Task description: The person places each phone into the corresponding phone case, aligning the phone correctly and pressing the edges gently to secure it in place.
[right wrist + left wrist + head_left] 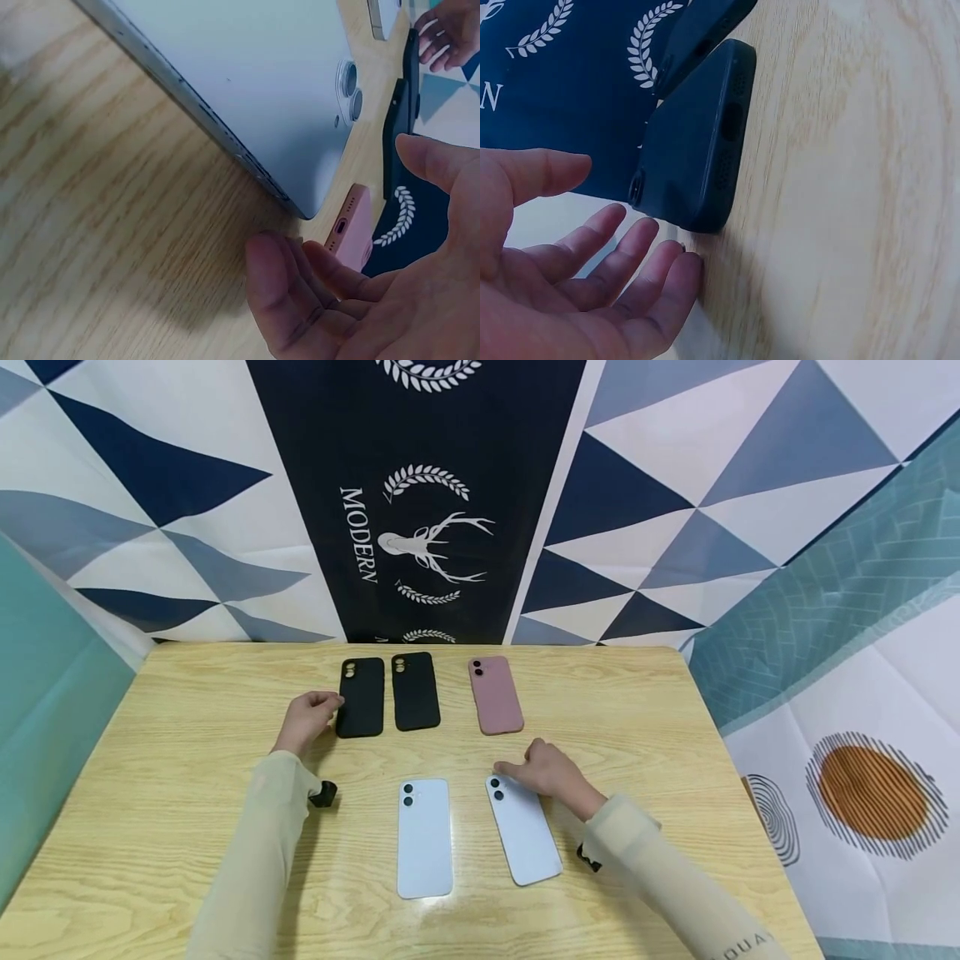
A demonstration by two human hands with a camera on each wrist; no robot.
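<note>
My left hand is beside the leftmost black phone case, which lies flat. In the left wrist view the fingers are spread and bent, with a gap between thumb and fingertips and the black case just beyond them. My right hand hovers at the top end of the right white phone, which lies tilted. The right wrist view shows that hand holding nothing, its fingers bent beside the phone's corner.
A second black case lies right of the first, and a pink case farther right. Another white phone lies between the forearms. The wooden table meets a patterned cloth at its back edge.
</note>
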